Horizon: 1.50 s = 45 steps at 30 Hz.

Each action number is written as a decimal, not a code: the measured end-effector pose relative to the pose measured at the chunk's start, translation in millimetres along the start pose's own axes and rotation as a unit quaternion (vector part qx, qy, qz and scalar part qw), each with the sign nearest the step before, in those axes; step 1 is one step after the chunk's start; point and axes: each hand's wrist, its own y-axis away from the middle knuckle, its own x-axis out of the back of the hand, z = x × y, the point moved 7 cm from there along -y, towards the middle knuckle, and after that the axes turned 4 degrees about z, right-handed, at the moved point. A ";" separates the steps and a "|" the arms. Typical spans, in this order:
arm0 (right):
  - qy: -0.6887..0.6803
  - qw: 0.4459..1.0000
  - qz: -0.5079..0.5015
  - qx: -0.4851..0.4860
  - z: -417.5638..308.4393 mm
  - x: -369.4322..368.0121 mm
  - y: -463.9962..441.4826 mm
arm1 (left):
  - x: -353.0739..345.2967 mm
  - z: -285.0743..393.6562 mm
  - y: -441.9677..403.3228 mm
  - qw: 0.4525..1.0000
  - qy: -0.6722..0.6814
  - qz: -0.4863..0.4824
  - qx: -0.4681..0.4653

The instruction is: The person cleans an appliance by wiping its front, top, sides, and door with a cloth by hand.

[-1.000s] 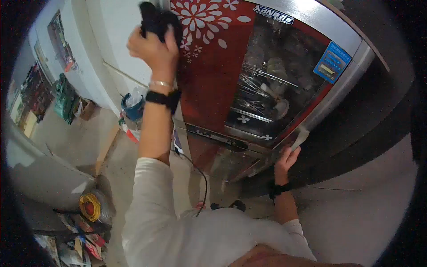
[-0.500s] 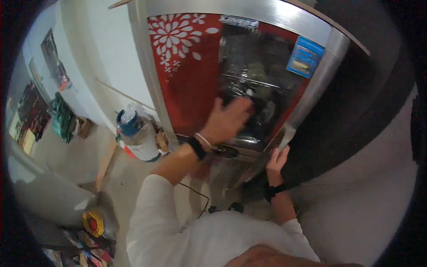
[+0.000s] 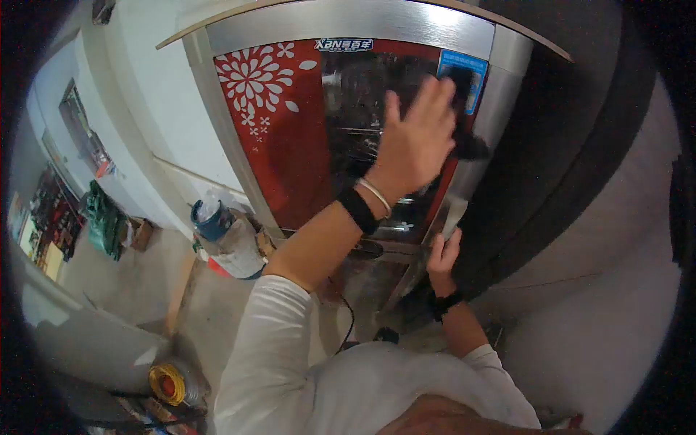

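A tall cabinet stands in front of me, with a red panel [image 3: 279,145] bearing white flower shapes, a dark glass pane [image 3: 351,94] and a brushed metal frame [image 3: 348,22]. My left hand [image 3: 417,141] is raised over the glass, fingers stretched out and slightly blurred. Its fingertips are near a blue sticker [image 3: 453,59] at the pane's upper right; a dark patch partly covers the sticker. Whether the palm touches the glass I cannot tell. Lower right, my right hand [image 3: 444,254] is closed on a pale flat strip [image 3: 455,215] beside the cabinet's edge; its exact kind is unclear.
Left of the cabinet is a white container with a blue top [image 3: 228,239]. Farther left lie a green bag [image 3: 104,221] and a cardboard box [image 3: 139,233]. A yellow roll [image 3: 168,384] sits at lower left. Dark fabric [image 3: 551,152] hangs at the right. A black cable [image 3: 351,319] runs below.
My left hand has moved up and right across the glass toward the blue sticker. My right hand keeps its hold near the frame's lower edge. The view has shifted slightly.
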 end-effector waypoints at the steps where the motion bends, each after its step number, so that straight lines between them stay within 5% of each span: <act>1: -0.003 1.000 -0.004 -0.002 -4.8 -0.3 -0.5 | -6.1 11.1 6.7 0.999 0.027 -0.028 -0.025; 4: -0.007 1.000 -0.010 -0.001 0.4 -0.2 -0.9 | 1.7 10.6 12.8 0.997 0.033 -0.025 -0.063; 6: -0.004 1.000 -0.016 0.000 3.5 0.3 -1.7 | 0.0 -14.0 14.0 0.994 -0.017 -0.107 0.022; 13: 0.033 0.997 0.027 0.058 6.1 0.0 -0.2 | 49.5 -91.2 32.7 0.956 -0.166 0.126 0.206; 15: 0.072 0.991 0.056 0.093 -4.6 2.9 0.2 | 39.2 -66.5 14.7 0.961 -0.150 0.129 0.193; 17: 0.003 1.000 0.014 0.024 0.7 0.2 -0.7 | 16.9 -27.4 -15.0 0.993 -0.081 0.009 0.084; 19: -0.004 1.000 -0.008 -0.022 7.7 0.3 0.4 | 10.1 -9.6 -39.2 0.997 -0.056 0.041 0.046; 21: -0.020 0.999 -0.004 0.041 -8.9 0.9 -3.9 | 10.1 0.4 -43.0 0.997 -0.035 0.075 0.002; 24: -0.020 1.000 -0.003 0.005 5.7 1.2 0.5 | 7.6 8.7 -27.2 0.998 -0.046 0.041 -0.017; 26: -0.003 1.000 0.001 -0.001 10.8 2.4 0.1 | -18.9 26.3 18.5 0.981 -0.051 -0.181 -0.048; 30: -0.002 0.999 -0.029 -0.027 1.5 4.5 0.9 | -50.2 44.0 174.2 0.934 -0.029 -0.317 -0.163; 32: -0.035 0.998 -0.043 -0.040 -5.1 0.0 1.1 | -51.5 33.2 222.3 0.915 -0.030 -0.373 -0.151; 35: 0.040 0.998 0.048 0.008 -30.2 12.5 19.3 | -49.9 22.3 237.3 0.903 -0.015 -0.413 -0.122; 37: 0.142 0.960 0.027 0.238 -92.1 0.4 39.8 | -46.4 20.1 232.1 0.910 0.001 -0.398 -0.112; 38: 0.146 0.962 0.033 0.227 -92.0 -8.5 50.1 | -44.2 17.2 223.2 0.929 0.009 -0.366 -0.064; 40: 0.034 0.979 -0.172 0.105 -74.1 -54.4 74.0 | -37.5 21.1 214.4 0.941 0.036 -0.335 -0.030; 42: 0.029 0.991 -0.119 0.057 -63.0 -79.8 76.6 | -30.7 15.5 204.5 0.957 0.040 -0.286 0.001; 45: 0.029 0.998 -0.052 -0.023 -29.7 -103.9 72.9 | -14.2 -2.7 210.4 0.958 0.167 -0.221 -0.077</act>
